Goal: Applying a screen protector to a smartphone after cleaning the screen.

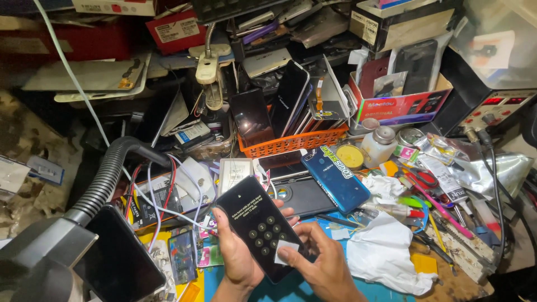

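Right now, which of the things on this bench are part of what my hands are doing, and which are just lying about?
In hand:
- black smartphone with a lit keypad screen, held by the left hand
- small white square patch on its screen, under the right hand

Lying about:
- blue-backed phone
- orange plastic basket
- crumpled white tissue
- red-handled scissors
- white plastic bottle
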